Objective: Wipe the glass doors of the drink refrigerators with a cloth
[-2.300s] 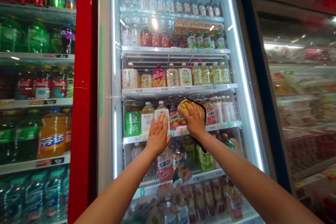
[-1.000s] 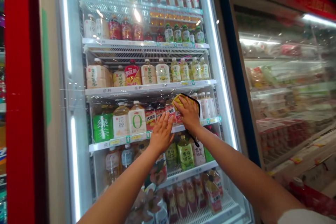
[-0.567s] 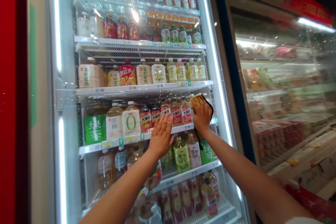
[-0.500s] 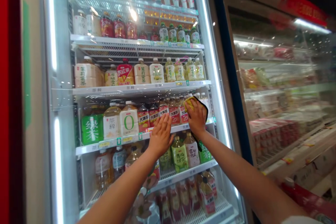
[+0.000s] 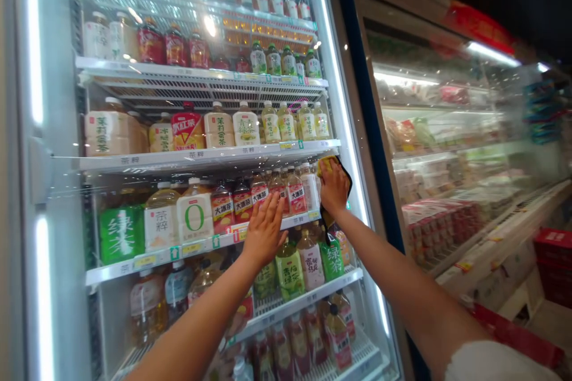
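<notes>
A yellow cleaning cloth (image 5: 329,162) with a black edge is bunched under my right hand (image 5: 334,187), whose fingers press it to the glass door near the right side of the fridge. Part of the cloth's dark side hangs below the wrist. My left hand (image 5: 267,227) lies flat on the glass (image 5: 286,250), fingers stretched, holding nothing. Behind the pane, at the height of both hands, is a row of red-labelled tea bottles (image 5: 223,209). My left hand hides some of them.
Several shelves of bottled drinks (image 5: 194,219) fill the lit fridge. Its right frame (image 5: 353,119) is dark blue. On the right runs an open chilled display case (image 5: 429,220) with packed goods, and red boxes (image 5: 554,250) stand by it.
The view has swung to the right, so the fridge sits further left. My right hand with the cloth has slid right across the glass towards the door's edge. My left hand stays flat.
</notes>
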Tool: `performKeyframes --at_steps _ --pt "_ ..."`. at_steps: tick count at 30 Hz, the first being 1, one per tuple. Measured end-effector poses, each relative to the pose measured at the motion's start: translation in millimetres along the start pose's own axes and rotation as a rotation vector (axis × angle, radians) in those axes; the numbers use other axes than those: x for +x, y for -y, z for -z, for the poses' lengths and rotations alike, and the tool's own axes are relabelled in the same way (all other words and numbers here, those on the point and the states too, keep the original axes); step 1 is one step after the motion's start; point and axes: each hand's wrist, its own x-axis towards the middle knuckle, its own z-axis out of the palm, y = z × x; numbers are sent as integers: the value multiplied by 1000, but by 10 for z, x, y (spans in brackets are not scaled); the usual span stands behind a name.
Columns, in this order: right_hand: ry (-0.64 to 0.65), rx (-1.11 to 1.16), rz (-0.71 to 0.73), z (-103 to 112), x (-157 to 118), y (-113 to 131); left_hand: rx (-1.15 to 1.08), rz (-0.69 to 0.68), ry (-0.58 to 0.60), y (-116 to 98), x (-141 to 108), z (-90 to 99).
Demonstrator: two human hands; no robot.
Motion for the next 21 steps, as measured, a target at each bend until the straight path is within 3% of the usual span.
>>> performKeyframes --at_steps 2,4,7,10,12,16,19,21 --pt "21 9 98 -34 -219 -18 -9 -11 5 -97 68 -29" --pt "59 20 221 -39 -248 -33 -25 -55 23 -232 183 -78" --pt "68 49 250 1 77 -137 -37 -77 39 -442 384 -180" --pt "33 64 155 41 495 -396 -35 -66 46 -589 512 -280" --pt "-4 71 92 26 596 -617 -35 -52 47 -638 535 -331" --pt "-89 49 -16 -86 290 -932 -43 -30 37 -676 515 -379" --pt "-70 7 -7 -137 55 -949 -49 -19 45 -704 520 -382" --pt "-13 -24 45 -119 109 -909 -51 -13 45 -722 534 -380"
